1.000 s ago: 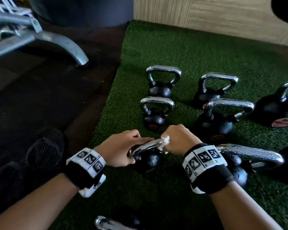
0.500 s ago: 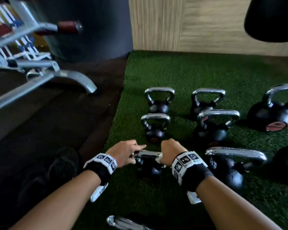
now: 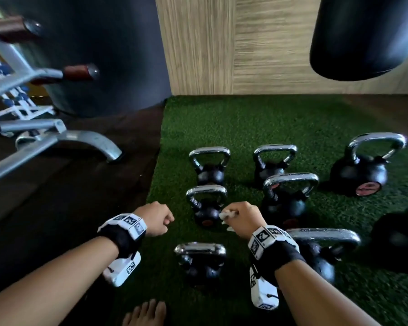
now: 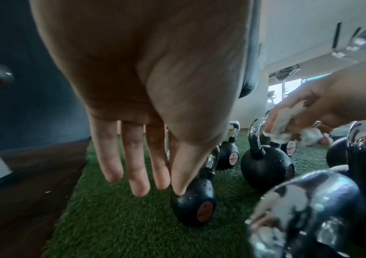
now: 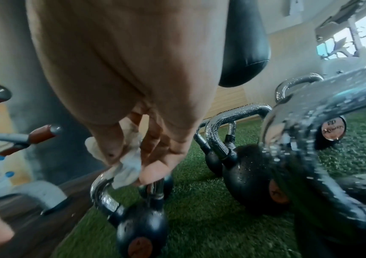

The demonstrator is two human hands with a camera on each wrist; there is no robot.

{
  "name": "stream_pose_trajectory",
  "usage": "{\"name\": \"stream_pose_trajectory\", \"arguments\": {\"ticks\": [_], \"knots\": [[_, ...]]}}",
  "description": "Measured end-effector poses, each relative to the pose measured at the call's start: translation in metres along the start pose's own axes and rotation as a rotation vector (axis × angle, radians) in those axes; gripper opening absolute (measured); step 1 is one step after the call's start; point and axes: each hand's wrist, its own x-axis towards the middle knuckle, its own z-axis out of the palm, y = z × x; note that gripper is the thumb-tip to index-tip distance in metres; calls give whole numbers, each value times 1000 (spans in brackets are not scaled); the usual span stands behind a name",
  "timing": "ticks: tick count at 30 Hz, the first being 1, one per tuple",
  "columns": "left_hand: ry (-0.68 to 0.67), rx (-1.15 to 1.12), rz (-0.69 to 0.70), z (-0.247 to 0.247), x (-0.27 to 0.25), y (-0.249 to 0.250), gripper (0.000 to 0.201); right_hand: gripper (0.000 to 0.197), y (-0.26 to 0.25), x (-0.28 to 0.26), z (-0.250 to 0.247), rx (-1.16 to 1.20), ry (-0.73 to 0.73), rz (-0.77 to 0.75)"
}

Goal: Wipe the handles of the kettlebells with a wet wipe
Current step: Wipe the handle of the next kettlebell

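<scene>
- Your right hand [image 3: 242, 221] pinches a crumpled white wet wipe [image 3: 227, 215] between thumb and curled fingers, above the right side of a small kettlebell [image 3: 206, 214].
- In the right wrist view the wipe sits right at that kettlebell's chrome handle [image 5: 102, 190]; whether it touches the metal you cannot tell.
- Your left hand [image 3: 156, 220] hangs over the green turf [image 3: 245, 128], just left of the same kettlebell, holding nothing; from the head camera it looks loosely curled, while its wrist camera shows the fingers [image 4: 136, 164] hanging nearly straight and relaxed.
- A second small kettlebell [image 3: 200, 262] stands nearer you, between your two wrists, its handle free of both hands.
- More kettlebells stand behind and to the right; their handles and black bodies are speckled with droplets.
- A hanging punching bag [image 3: 360, 36] is at upper right, a metal bench frame [image 3: 57, 142] on the dark floor to the left, and bare toes [image 3: 144, 314] at the lower edge.
</scene>
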Motion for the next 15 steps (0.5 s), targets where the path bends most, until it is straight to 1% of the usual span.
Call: {"name": "stream_pose_trajectory", "arguments": {"ticks": [2, 3, 5, 7, 9, 10, 12, 13, 15], "knots": [[-16, -55, 14, 4, 29, -16, 44, 18, -3, 18, -3, 90, 84, 4], [-46, -97, 22, 8, 45, -25, 50, 19, -5, 27, -3, 145, 123, 10], [-124, -197, 53, 19, 79, -42, 73, 20, -8, 45, -1, 242, 195, 25], [-188, -268, 98, 32, 112, -51, 99, 16, -8, 61, 1, 280, 242, 42], [-187, -364, 127, 52, 142, -52, 115, 17, -9, 74, 3, 283, 259, 45], [-153, -443, 136, 61, 157, -51, 117, 20, -11, 80, 3, 276, 267, 36], [-87, -574, 150, 80, 180, -45, 114, 31, -14, 89, 2, 254, 280, 13], [-68, -629, 173, 90, 191, -40, 107, 36, -16, 92, 1, 245, 283, 2], [-30, -757, 235, 108, 208, -25, 83, 40, -18, 98, 0, 230, 274, -12]]}}
